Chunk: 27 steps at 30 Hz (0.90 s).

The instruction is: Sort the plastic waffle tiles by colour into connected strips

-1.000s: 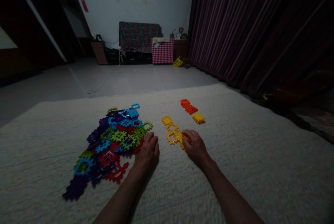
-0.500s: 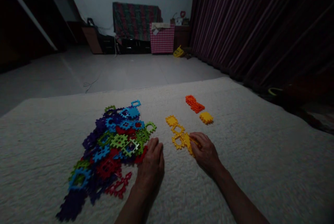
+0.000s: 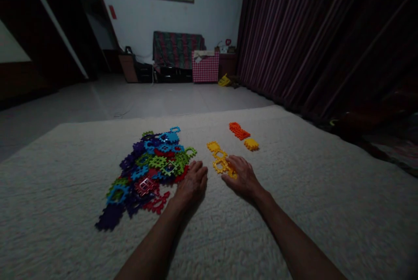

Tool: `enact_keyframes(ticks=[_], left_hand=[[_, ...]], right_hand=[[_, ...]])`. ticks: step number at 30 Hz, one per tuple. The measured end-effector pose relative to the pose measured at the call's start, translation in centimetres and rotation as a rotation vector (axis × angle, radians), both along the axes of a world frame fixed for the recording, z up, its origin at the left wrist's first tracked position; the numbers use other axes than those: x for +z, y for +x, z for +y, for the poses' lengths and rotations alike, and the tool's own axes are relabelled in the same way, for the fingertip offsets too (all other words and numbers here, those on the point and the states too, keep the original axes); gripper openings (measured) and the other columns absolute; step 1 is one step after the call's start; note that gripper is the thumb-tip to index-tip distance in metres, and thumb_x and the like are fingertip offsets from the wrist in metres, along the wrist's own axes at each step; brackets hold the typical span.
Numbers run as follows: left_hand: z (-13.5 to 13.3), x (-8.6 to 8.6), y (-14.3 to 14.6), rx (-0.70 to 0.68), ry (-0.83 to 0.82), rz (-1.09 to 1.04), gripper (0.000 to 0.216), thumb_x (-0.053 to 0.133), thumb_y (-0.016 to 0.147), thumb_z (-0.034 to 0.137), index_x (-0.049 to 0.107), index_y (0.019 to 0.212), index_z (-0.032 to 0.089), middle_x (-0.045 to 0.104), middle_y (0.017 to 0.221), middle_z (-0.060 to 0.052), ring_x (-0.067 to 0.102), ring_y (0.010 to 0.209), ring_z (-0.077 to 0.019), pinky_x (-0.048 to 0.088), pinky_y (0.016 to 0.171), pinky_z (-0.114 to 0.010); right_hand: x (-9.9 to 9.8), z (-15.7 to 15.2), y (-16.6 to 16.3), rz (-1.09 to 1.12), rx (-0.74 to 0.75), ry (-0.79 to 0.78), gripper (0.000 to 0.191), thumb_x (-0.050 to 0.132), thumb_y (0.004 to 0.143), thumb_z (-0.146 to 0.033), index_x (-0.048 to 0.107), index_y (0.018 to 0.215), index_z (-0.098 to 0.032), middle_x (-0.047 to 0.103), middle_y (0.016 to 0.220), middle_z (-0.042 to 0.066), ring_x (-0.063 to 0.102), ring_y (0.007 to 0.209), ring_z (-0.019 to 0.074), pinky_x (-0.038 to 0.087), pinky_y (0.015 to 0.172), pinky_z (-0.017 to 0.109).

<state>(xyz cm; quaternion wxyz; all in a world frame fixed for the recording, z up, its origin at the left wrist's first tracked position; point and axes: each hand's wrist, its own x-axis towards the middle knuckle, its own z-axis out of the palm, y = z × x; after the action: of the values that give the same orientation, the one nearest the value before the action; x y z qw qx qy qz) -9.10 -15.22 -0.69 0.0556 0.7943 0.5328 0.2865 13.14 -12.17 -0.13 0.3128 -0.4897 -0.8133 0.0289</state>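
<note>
My left hand (image 3: 192, 180) rests on the mat, fingers loosely stretched, against the right edge of a mixed pile of toothed plastic building pieces. Red pieces (image 3: 145, 185), green pieces (image 3: 158, 162), blue pieces (image 3: 118, 194) and purple pieces (image 3: 111, 217) overlap in that pile. To the right, my right hand (image 3: 242, 176) lies over a small group of yellow toothed pieces (image 3: 220, 166), thumb and fingers apart. Its fingers partly hide the nearest yellow pieces. A solid yellow square piece (image 3: 213, 146) touches the far end of this group.
Farther right lie orange toothed pieces (image 3: 239, 131) and a yellow stack (image 3: 251, 144). Everything sits on a pale quilted mat (image 3: 294, 210). Beyond its edge are a tiled floor, a low cabinet, a checked cloth (image 3: 205, 67) and a dark curtain (image 3: 277, 32) on the right.
The head view has tilted up, bringing a framed picture into sight. My right hand has spread its fingers over the yellow pieces it was gripping. The left hand stays beside the pile.
</note>
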Motion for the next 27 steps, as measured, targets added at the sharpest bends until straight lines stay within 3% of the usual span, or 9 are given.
enact_keyframes(ticks=[12, 19, 27], left_hand=[[0.1, 0.0, 1.0, 0.055, -0.029, -0.025, 0.024, 0.042, 0.094, 0.019, 0.063, 0.104, 0.024, 0.057, 0.124, -0.008, 0.046, 0.127, -0.0244, 0.044, 0.107, -0.043], [-0.3, -0.2, 1.0, 0.096, -0.073, -0.019, 0.030, 0.042, 0.094, 0.017, 0.060, 0.117, 0.023, 0.051, 0.138, -0.008, 0.039, 0.137, -0.0265, 0.042, 0.110, -0.046], [-0.5, -0.2, 0.8, 0.078, -0.058, -0.017, 0.025, 0.043, 0.094, 0.019, 0.063, 0.111, 0.023, 0.055, 0.133, -0.008, 0.043, 0.133, -0.0246, 0.045, 0.107, -0.043]], right_hand=[[-0.5, 0.2, 0.5, 0.012, 0.034, 0.056, 0.037, 0.065, 0.082, -0.032, 0.061, 0.116, -0.020, 0.063, 0.123, 0.012, 0.055, 0.116, 0.0276, 0.045, 0.099, 0.047], [-0.6, 0.2, 0.8, 0.020, 0.049, 0.076, 0.036, 0.064, 0.083, -0.032, 0.062, 0.116, -0.020, 0.063, 0.122, 0.012, 0.057, 0.115, 0.0270, 0.046, 0.100, 0.047], [-0.8, 0.2, 0.6, 0.038, 0.050, 0.085, 0.035, 0.063, 0.082, -0.031, 0.064, 0.115, -0.019, 0.065, 0.120, 0.013, 0.058, 0.114, 0.0274, 0.046, 0.099, 0.046]])
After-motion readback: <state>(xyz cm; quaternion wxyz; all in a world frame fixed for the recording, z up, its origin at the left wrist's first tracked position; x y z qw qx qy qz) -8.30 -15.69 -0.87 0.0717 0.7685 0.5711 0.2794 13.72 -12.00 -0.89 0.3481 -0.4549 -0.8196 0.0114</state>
